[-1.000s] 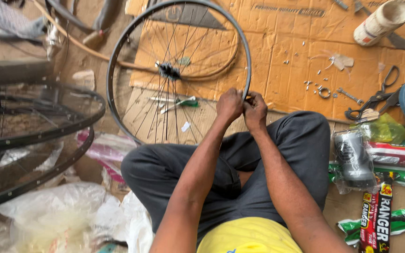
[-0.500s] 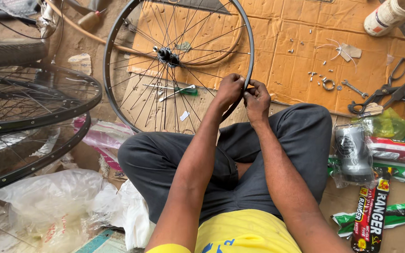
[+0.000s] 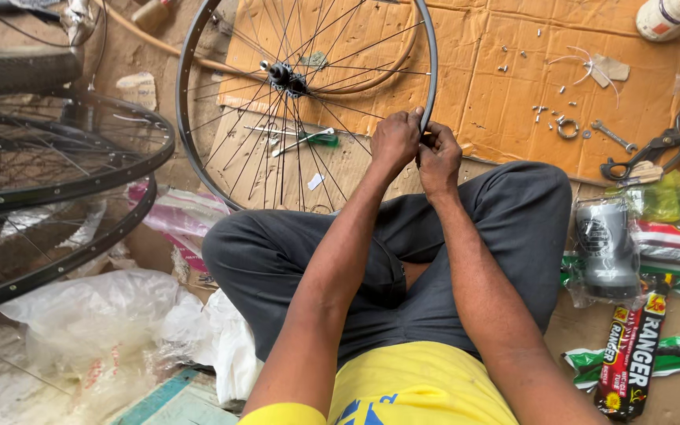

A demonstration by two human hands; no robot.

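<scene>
Since the earlier frame our view dipped, and we kept our left hand (image 3: 395, 142) and right hand (image 3: 438, 160) pinched together on the black spoked bicycle wheel rim (image 3: 431, 71) above our knees, best gripped steadily.

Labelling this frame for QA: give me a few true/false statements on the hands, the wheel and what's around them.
1. Both hands grip the rim of the spoked bicycle wheel. True: left hand and right hand meet at its near right edge.
2. The wheel lies flat on the cardboard sheet. False: it stands tilted in front of the crossed legs.
3. A green-handled screwdriver lies on the cardboard behind the spokes. True.
4. The scissors are in the right hand. False: they lie on the cardboard at the right, untouched.
5. Other wheels are stacked at the left. True.
</scene>
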